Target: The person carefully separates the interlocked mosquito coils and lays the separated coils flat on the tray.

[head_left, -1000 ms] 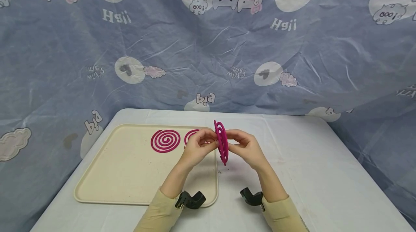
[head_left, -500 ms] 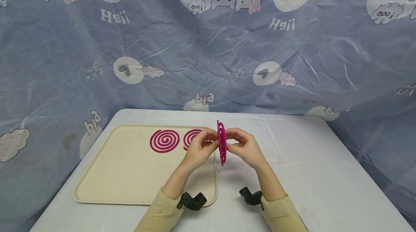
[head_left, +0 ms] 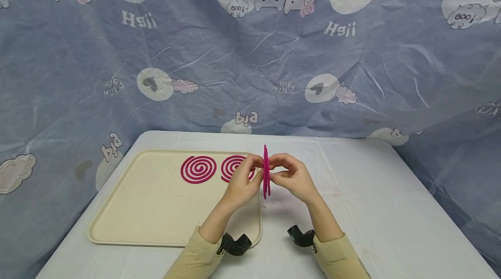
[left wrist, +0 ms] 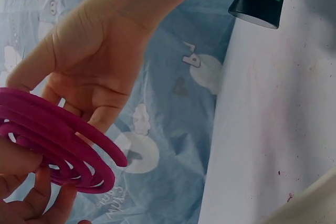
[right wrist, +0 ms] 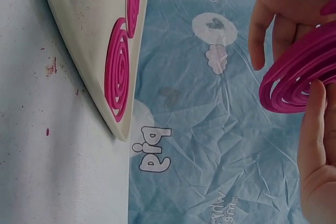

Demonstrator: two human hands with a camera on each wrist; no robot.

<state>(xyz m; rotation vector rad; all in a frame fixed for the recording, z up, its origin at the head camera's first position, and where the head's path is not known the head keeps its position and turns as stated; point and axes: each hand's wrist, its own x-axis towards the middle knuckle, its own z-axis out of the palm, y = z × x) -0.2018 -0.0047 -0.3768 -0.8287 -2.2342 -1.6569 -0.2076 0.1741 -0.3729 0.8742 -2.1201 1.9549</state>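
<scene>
Between both hands a magenta mosquito coil stands upright, almost edge-on in the head view, above the tray's right edge. Its rings spread slightly apart at the lower end; whether it is one coil or a nested pair I cannot tell. My left hand pinches it from the left, and my right hand pinches it from the right. Both wrist views show the held coil's rings tilted, with fingertips near the middle. On the tray lie a flat coil and a second coil, partly hidden behind my left hand in the head view.
The cream tray covers the left half of the white-covered table. Small dark crumbs dot the tray, and reddish specks mark the table beside it. A blue patterned cloth hangs behind the table.
The held coil has turned from showing some of its face to nearly edge-on. My left hand has shifted slightly right, uncovering more of the second coil on the tray.
</scene>
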